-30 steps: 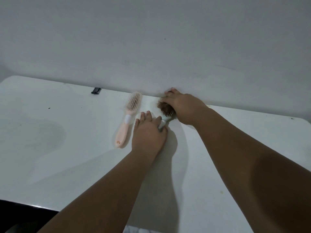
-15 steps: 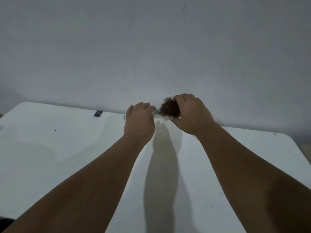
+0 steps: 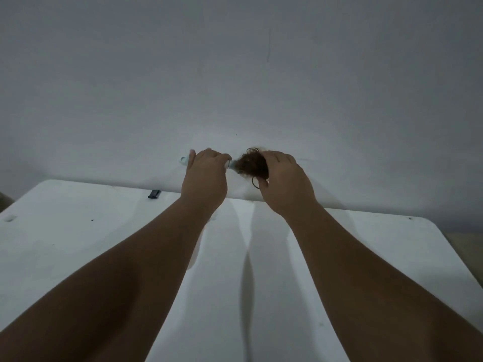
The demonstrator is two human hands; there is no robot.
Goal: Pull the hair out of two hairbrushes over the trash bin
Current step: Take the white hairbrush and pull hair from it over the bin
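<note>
While my right fingers [image 3: 281, 159] are curling shut over a brown clump of hair [image 3: 249, 164], my left hand [image 3: 205, 177] is gripping the pale blue brush [image 3: 183, 160], whose handle end is poking out past my thumb. The hair is looking curly and tangled, matted round the brush head, with loose loops dangling beneath it. Both hands are hovering side by side, raised above the white table [image 3: 78, 239], near the grey wall [image 3: 235, 74]. A small dark clip [image 3: 154, 194] is lying at the table's far edge.
</note>
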